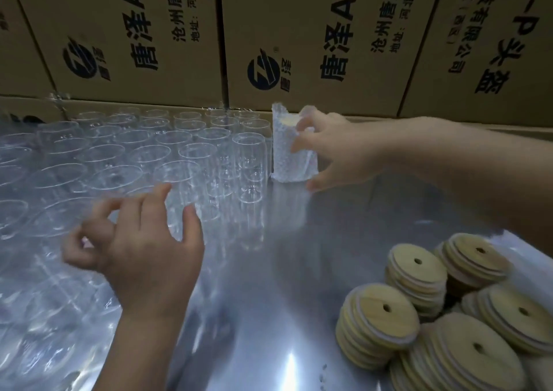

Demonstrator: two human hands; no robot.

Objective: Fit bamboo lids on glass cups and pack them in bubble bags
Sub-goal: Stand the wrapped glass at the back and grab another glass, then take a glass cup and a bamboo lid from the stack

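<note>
right hand (335,148) is gripping the bagged cup (288,151), fingers curling round it, upright on the counter (284,271) far centre | left hand (143,241) is hovering, fingers spread wide, holding nothing; glass cups (179,151) are standing upright just beyond its fingertips; this hand is sitting nearer them

Right hand (335,148) around upright bubble-bagged cup (285,157)
</note>
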